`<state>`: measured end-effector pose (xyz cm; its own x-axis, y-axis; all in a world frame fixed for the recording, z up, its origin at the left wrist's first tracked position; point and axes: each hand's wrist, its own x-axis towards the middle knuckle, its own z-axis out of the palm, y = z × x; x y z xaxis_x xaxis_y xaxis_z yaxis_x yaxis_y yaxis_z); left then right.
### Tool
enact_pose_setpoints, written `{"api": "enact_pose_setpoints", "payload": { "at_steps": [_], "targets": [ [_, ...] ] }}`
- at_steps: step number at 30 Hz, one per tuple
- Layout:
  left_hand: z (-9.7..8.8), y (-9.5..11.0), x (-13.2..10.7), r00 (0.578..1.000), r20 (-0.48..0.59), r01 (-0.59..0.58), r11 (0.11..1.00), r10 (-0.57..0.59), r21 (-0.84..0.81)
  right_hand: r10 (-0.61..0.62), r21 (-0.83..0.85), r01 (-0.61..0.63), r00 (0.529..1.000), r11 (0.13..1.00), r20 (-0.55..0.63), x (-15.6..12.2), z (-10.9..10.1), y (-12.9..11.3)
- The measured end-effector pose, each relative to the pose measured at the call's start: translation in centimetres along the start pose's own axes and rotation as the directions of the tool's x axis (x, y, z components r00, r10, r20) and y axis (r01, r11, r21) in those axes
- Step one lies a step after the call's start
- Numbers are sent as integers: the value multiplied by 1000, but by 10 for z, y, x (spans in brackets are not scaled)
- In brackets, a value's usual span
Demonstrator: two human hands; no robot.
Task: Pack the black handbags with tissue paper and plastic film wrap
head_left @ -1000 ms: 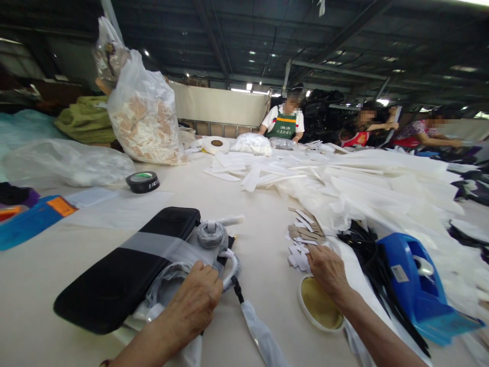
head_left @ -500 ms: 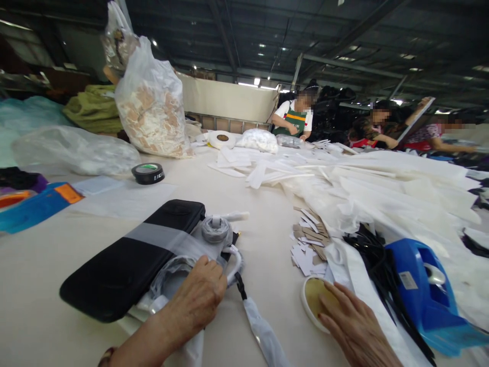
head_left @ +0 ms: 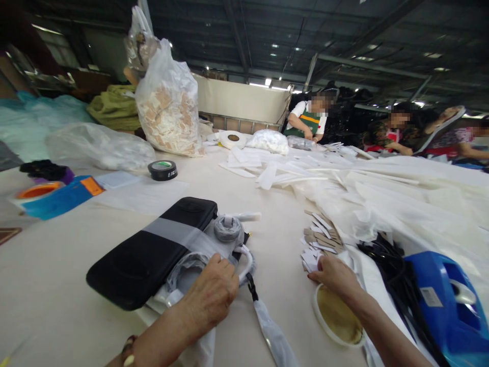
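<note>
My left hand [head_left: 216, 288] is closed on a plastic-wrapped handle beside a black padded bag [head_left: 153, 255]. A pale translucent band [head_left: 171, 235] runs across the bag. Next to it are a grey plastic-wrapped coil [head_left: 226, 227] and a wrapped strap [head_left: 267, 329] with a black end. To the right, my right hand [head_left: 336, 275] pinches a white paper slip [head_left: 311, 259] at the near edge of a pile of brown and white slips [head_left: 324, 237]. Below that hand lies a round white dish [head_left: 338, 313] holding something tan.
A blue tape dispenser [head_left: 445, 306] and black cords [head_left: 397, 275] lie at right. Behind them spread white sheets [head_left: 412, 193]. At left are black tape [head_left: 162, 170], a blue strip [head_left: 61, 199] and a stuffed clear bag [head_left: 168, 109]. Several people work across the table.
My right hand has left the round dish and moved forward to the paper slips, its fingers now pinched. My left hand keeps its hold. The view has swung slightly left.
</note>
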<state>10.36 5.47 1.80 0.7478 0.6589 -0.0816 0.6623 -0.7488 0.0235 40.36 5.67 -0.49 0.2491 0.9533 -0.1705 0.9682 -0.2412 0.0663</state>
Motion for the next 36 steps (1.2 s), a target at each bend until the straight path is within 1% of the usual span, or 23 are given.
{"api": "enact_pose_setpoints", "payload": {
  "at_steps": [2,5,9,12,15,18,23,26,28,29,30,31,32,33,34,35,36],
  "targets": [
    [0,0,0,1000,1,-3,1000,3,-5,-1,-34,2,999,999,36,1,0,2],
    [-2,0,0,1000,13,-4,1000,4,-12,11,-91,-9,1000,996,21,-5,1,2],
    [-8,-1,1,998,56,-7,1000,8,-5,24,-138,-30,999,990,-49,-14,2,-1],
    [-11,0,1,995,95,-10,1000,10,3,23,-144,-42,991,989,-129,-16,0,-3],
    [-13,1,0,996,89,-12,1000,11,6,1,-118,-26,978,993,-207,-16,-1,-4],
    [-12,1,-1,999,51,-18,1000,19,-4,11,-42,-22,966,999,-258,-16,1,-2],
    [-8,1,-2,1000,11,-22,1000,22,2,148,193,-93,943,977,-299,-10,4,9],
    [-6,0,-2,1000,9,-15,1000,15,-2,225,357,-110,927,928,-301,-9,-5,16],
    [-8,0,-2,1000,17,-4,1000,4,0,239,454,-73,917,888,-321,-18,-14,12],
    [-9,0,-2,1000,24,0,1000,0,2,226,513,-29,917,858,-328,-27,-17,6],
    [-11,0,-2,999,32,5,1000,-5,3,200,589,23,929,808,-311,-38,-18,-3],
    [-12,0,-2,999,39,8,1000,-8,3,151,670,75,950,739,-274,-52,-16,-15],
    [-14,1,-2,999,47,10,1000,-10,3,88,802,110,976,587,-198,-68,-12,-29],
    [-15,1,-2,999,53,12,1000,-12,5,-25,899,68,998,433,-64,-85,-4,-46],
    [-16,1,-2,998,55,17,1000,-17,6,-127,954,-11,991,300,52,-101,6,-65],
    [-16,1,-1,998,54,26,1000,-26,9,-224,976,-124,961,177,163,-116,17,-85],
    [-16,0,-1,998,54,35,999,-35,12,-316,969,-240,916,63,248,-128,29,-104]
  ]
}}
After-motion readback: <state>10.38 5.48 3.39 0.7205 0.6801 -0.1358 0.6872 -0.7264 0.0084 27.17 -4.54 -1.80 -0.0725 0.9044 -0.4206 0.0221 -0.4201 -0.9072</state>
